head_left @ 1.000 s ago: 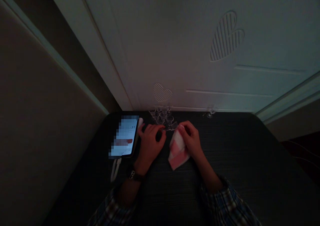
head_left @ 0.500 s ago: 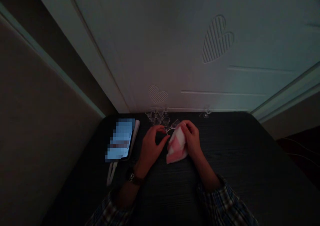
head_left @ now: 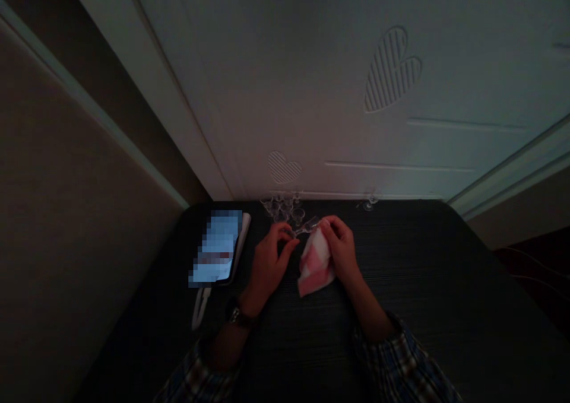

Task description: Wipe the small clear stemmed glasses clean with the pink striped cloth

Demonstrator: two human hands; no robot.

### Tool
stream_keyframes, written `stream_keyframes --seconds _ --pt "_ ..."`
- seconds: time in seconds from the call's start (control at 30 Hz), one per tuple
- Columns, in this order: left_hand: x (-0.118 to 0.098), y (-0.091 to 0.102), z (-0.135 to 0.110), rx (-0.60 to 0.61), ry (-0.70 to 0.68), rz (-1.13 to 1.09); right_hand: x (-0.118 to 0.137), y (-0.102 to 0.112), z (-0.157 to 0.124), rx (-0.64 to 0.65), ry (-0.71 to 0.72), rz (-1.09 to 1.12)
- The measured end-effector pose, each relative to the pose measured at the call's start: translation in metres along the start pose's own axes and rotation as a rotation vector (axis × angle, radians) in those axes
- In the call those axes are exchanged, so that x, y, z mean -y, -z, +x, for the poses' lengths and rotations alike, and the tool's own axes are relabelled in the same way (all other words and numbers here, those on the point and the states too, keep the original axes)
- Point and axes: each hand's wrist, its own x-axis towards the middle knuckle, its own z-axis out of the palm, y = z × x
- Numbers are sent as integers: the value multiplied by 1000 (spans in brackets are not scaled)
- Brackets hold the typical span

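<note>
The room is dim. My left hand [head_left: 269, 257] pinches the stem of a tiny clear glass [head_left: 307, 227] held just above the dark table [head_left: 445, 296]. My right hand [head_left: 339, 247] is closed on a pink and white checked cloth [head_left: 315, 262], pressed against the glass's bowl end. A cluster of several small clear glasses [head_left: 282, 207] stands right behind my hands, by the wall. One more small glass [head_left: 369, 202] stands alone further right at the table's back edge.
A lit phone [head_left: 217, 247] lies on the table left of my left hand, on top of a white object with a cable [head_left: 199, 308] trailing toward me. A white panelled door with heart patterns [head_left: 392, 70] rises behind the table. A watch is on my left wrist.
My left hand lifted off the table by the phone and took a pinch on the small glass. The cloth in my right hand bunched up and shifted slightly against the glass.
</note>
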Motion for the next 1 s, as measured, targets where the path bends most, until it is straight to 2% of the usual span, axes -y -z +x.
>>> stream_keyframes --seconds 0.17,0.5,1.0 --pt "-2 0 -2 47 34 -25 1 0 -1 2 18 -37" --pt "-1 0 -1 63 50 -45 -1 1 -1 -16 55 -76" --pt "-3 -4 0 -84 -28 -56 -2 1 0 -30 54 -55"
